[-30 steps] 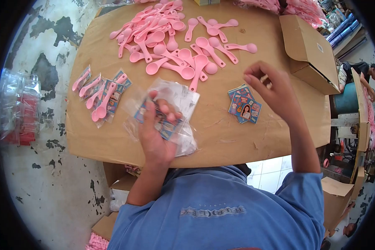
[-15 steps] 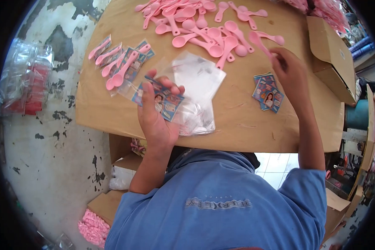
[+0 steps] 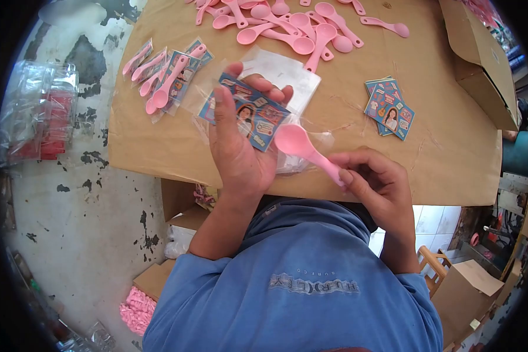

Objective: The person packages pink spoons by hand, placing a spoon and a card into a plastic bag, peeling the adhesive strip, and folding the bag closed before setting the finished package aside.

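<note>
My left hand (image 3: pixel 240 141) holds a blue printed card (image 3: pixel 255 111) in a clear plastic bag, thumb over its left part. Between the thumb and fingers of my right hand (image 3: pixel 375 182) is the handle of a pink spoon (image 3: pixel 302 145), its bowl beside the card's right edge. Clear bags (image 3: pixel 296 79) lie in a stack on the table beyond my left hand. To the right rests a small pile of blue cards (image 3: pixel 390 111). Packed spoons with cards (image 3: pixel 173 79) lie at the left of the table.
Loose pink spoons (image 3: pixel 299 29) are heaped at the far side of the brown-covered table (image 3: pixel 346 105). A cardboard box (image 3: pixel 481 64) stands at the right edge. Clear and red plastic packets (image 3: pixel 41 111) lie at the far left, and a pink bundle (image 3: pixel 138 310) is low on the left.
My right hand has come back from the spoon heap towards my left hand, bringing a pink spoon. My left hand has shifted slightly right with the bagged card.
</note>
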`<act>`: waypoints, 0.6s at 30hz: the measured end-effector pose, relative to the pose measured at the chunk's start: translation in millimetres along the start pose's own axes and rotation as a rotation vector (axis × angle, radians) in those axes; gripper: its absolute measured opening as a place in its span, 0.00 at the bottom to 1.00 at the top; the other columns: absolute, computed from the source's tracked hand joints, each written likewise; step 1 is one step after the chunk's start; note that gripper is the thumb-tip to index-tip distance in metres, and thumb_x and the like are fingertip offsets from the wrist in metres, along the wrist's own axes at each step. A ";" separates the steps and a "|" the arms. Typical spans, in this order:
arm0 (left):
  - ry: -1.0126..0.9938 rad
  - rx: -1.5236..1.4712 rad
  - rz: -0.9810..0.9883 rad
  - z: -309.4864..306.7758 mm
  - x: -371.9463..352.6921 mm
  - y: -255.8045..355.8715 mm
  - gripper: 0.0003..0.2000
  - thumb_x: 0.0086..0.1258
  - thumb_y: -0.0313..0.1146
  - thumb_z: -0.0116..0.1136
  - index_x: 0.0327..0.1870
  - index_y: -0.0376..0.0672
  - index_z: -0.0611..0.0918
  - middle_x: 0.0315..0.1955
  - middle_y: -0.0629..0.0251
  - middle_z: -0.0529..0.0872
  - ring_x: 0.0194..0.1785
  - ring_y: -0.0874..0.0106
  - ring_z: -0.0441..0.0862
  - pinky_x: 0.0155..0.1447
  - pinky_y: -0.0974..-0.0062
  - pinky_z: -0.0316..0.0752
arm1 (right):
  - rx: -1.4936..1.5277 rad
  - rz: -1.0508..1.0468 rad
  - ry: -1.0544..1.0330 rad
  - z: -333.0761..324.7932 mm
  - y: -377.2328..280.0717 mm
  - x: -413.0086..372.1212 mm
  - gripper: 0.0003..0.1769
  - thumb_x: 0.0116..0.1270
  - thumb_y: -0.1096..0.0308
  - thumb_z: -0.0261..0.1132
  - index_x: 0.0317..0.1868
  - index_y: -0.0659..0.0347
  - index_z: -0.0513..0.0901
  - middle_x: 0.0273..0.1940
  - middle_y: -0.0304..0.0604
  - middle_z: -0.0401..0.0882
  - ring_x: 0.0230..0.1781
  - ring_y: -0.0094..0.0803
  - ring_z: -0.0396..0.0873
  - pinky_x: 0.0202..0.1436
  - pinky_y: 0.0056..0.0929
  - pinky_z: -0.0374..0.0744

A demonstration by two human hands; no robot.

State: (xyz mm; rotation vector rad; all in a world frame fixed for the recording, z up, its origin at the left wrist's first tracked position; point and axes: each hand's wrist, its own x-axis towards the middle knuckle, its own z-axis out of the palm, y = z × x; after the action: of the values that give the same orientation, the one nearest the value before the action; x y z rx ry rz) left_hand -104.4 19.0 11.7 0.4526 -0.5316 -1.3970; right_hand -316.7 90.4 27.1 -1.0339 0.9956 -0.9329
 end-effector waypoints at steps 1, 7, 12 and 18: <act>-0.020 -0.004 -0.017 2.5 -1.5 -3.9 0.22 0.87 0.48 0.47 0.69 0.40 0.69 0.45 0.60 0.85 0.48 0.68 0.86 0.69 0.53 0.80 | 0.000 -0.048 0.001 1.9 1.5 4.1 0.14 0.77 0.80 0.63 0.59 0.72 0.82 0.49 0.42 0.85 0.48 0.22 0.83 0.51 0.22 0.81; -0.048 -0.148 -0.202 17.8 -8.2 -26.3 0.24 0.86 0.49 0.48 0.71 0.41 0.68 0.44 0.62 0.84 0.48 0.70 0.85 0.64 0.58 0.83 | 0.168 -0.234 0.075 2.2 19.6 18.7 0.15 0.73 0.81 0.67 0.58 0.69 0.77 0.51 0.42 0.82 0.50 0.23 0.83 0.56 0.24 0.81; -0.073 -0.147 -0.278 25.7 -12.5 -40.6 0.23 0.87 0.48 0.47 0.71 0.40 0.67 0.46 0.61 0.83 0.48 0.70 0.85 0.61 0.60 0.85 | 0.101 -0.308 0.185 0.0 28.7 23.6 0.15 0.71 0.77 0.72 0.52 0.65 0.76 0.47 0.40 0.81 0.47 0.22 0.82 0.52 0.23 0.81; -0.124 -0.168 -0.385 31.1 -14.6 -49.0 0.22 0.87 0.45 0.48 0.72 0.42 0.68 0.48 0.60 0.83 0.50 0.68 0.85 0.63 0.59 0.84 | -0.218 -0.588 0.383 1.0 36.3 32.1 0.22 0.66 0.70 0.77 0.57 0.63 0.78 0.48 0.45 0.82 0.52 0.31 0.81 0.50 0.28 0.81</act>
State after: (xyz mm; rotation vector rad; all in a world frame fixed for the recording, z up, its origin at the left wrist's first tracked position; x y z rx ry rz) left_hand -163.3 27.8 6.5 0.3443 -0.4359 -1.8331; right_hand -301.8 69.4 -13.9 -1.4026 1.1472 -1.5730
